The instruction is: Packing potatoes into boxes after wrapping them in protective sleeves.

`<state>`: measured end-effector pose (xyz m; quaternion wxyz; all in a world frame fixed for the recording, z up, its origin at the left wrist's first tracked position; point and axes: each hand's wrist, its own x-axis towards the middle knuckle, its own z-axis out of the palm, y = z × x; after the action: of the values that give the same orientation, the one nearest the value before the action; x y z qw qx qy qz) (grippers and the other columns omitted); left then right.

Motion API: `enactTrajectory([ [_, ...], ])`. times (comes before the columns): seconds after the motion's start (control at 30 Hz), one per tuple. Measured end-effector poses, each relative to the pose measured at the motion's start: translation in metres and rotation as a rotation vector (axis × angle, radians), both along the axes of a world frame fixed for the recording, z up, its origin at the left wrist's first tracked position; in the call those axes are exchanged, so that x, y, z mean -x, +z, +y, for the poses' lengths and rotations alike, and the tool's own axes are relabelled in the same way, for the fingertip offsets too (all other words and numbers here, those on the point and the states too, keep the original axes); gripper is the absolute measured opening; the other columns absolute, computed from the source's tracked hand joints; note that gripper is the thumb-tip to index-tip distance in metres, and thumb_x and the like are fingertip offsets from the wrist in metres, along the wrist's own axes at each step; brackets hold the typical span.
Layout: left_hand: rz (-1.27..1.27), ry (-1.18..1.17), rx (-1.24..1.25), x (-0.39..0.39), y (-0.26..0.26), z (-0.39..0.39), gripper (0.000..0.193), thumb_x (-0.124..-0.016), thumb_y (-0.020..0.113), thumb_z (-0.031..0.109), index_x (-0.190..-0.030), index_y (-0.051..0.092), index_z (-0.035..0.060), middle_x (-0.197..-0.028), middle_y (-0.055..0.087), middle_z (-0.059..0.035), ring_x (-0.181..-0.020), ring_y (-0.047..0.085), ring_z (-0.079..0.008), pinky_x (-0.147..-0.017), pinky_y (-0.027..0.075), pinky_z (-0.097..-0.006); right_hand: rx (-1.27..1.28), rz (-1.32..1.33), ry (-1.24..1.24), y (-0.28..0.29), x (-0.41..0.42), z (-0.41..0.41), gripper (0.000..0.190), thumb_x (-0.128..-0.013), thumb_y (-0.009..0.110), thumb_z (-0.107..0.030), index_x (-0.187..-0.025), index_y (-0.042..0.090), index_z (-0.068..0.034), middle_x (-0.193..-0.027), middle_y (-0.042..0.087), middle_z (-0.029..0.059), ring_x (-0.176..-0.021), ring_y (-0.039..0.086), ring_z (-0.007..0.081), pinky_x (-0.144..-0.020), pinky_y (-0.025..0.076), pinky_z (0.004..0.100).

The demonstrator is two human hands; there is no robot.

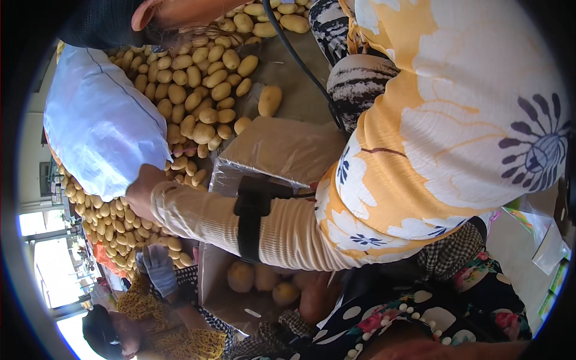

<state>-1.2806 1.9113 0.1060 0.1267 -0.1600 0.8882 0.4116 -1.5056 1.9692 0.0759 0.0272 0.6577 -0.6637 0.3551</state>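
My left hand [146, 191], on an arm in a ribbed cream sleeve with a black strap, grips the lower edge of a large white plastic sheet or bag [103, 121]; its fingertips are partly hidden. The plastic lies over part of a big heap of yellow potatoes [193, 99]. Under my forearm stands an open cardboard box [238, 310] with a clear plastic lining and several potatoes [284, 293] inside. A folded-out box flap [283, 144] lies on the heap's side of my arm. My right hand is out of view.
A co-worker's bare hand [317, 294] reaches into the box. Another co-worker's gloved hand [159, 270] is beside the heap. A third person's head in a dark cap [103, 22] leans in at the top. A black cable [299, 60] runs past my knee.
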Motion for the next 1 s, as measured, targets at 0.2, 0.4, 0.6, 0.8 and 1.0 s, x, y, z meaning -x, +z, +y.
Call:
enactTrajectory([
  [0.2,-0.032,0.110,-0.078,-0.002,-0.002,-0.003,0.051,-0.080,0.059,0.016,-0.125,0.040,0.0007,-0.110,0.050,-0.0220,-0.097,0.052,-0.0387,-0.080,0.043,-0.0433,-0.013,0.109,-0.028,0.000,-0.008,0.001,0.046,-0.085,0.048,-0.033,-0.125,0.045,-0.012,-0.123,0.048,0.0114,-0.114,0.047,0.0255,-0.095,0.039,0.0392],
  [0.4,-0.035,0.105,-0.086,0.005,0.001,-0.003,0.056,-0.078,0.062,0.015,-0.126,0.038,0.0004,-0.109,0.051,-0.0229,-0.098,0.051,-0.0399,-0.080,0.044,-0.0441,-0.065,0.323,-0.151,-0.014,-0.009,0.005,0.045,-0.083,0.050,-0.033,-0.123,0.047,-0.013,-0.121,0.050,0.0114,-0.112,0.048,0.0259,-0.094,0.040,0.0389],
  [0.6,-0.038,0.128,-0.103,0.003,-0.007,0.000,0.059,-0.076,0.063,0.016,-0.127,0.038,0.0019,-0.111,0.050,-0.0223,-0.097,0.051,-0.0400,-0.079,0.045,-0.0427,-0.094,0.482,-0.228,-0.010,-0.005,-0.002,0.045,-0.083,0.052,-0.033,-0.122,0.048,-0.013,-0.119,0.052,0.0114,-0.111,0.048,0.0262,-0.092,0.041,0.0386],
  [0.8,-0.085,0.173,-0.078,-0.007,-0.008,-0.003,0.059,-0.076,0.063,0.017,-0.128,0.038,0.0053,-0.114,0.050,-0.0198,-0.099,0.052,-0.0390,-0.080,0.045,-0.0420,0.069,-0.192,-0.066,0.004,-0.006,-0.013,0.019,-0.071,0.063,-0.016,-0.089,0.062,-0.012,-0.092,0.061,0.0043,-0.089,0.058,0.0227,-0.078,0.047,0.0408],
  [1.0,-0.020,0.185,-0.122,-0.008,-0.008,-0.005,0.059,-0.076,0.063,0.016,-0.128,0.038,0.0055,-0.116,0.050,-0.0194,-0.099,0.052,-0.0394,-0.081,0.045,-0.0427,0.177,-0.127,-0.065,0.008,-0.002,-0.019,0.015,-0.068,0.062,-0.013,-0.083,0.064,-0.016,-0.058,0.049,-0.0026,-0.053,0.051,0.0132,-0.052,0.042,0.0300],
])
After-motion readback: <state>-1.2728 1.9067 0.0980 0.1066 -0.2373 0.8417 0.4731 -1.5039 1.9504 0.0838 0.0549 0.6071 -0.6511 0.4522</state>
